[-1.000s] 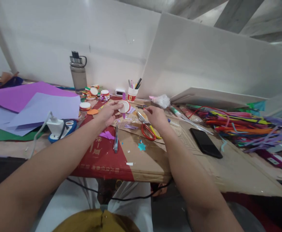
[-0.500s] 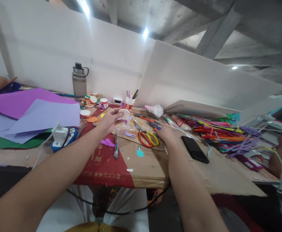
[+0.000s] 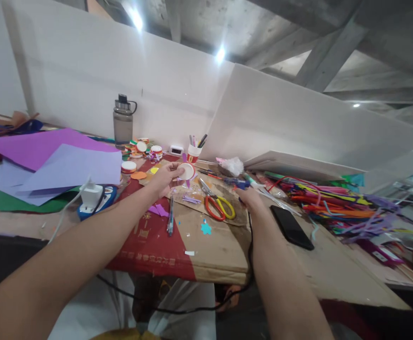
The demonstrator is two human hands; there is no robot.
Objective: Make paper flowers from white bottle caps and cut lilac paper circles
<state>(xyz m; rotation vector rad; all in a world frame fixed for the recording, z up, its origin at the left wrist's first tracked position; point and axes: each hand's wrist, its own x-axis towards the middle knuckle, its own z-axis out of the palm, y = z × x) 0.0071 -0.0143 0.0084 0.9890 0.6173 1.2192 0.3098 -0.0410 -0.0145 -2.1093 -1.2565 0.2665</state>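
Note:
My left hand [image 3: 168, 176] is closed on the edge of a small round white disc [image 3: 186, 172] with a red rim. Purple paper strips stick out above and below it. Over the cardboard, my right hand [image 3: 249, 196] is wrapped round a blue glue gun [image 3: 235, 182], whose nozzle points left; a black cord [image 3: 251, 236] hangs from that hand. Between the hands lie scissors [image 3: 220, 208] with one red and one yellow handle, and thin purple paper strips [image 3: 191, 199]. A pen [image 3: 170, 217] and a turquoise paper flower [image 3: 205, 228] rest nearer to me.
Purple and lilac sheets [image 3: 75, 165] lie at left beside a blue-and-white power strip [image 3: 98, 203]. A bottle [image 3: 123, 123], finished-looking round pieces [image 3: 141, 147] and a pen cup [image 3: 194, 153] stand behind. A phone [image 3: 291, 227] and colourful strips [image 3: 334, 203] are at right.
The camera has tilted slightly, shifting the scene. My right hand has lifted the glue gun a little. A co-worker's arm at the right edge has drawn mostly out of view.

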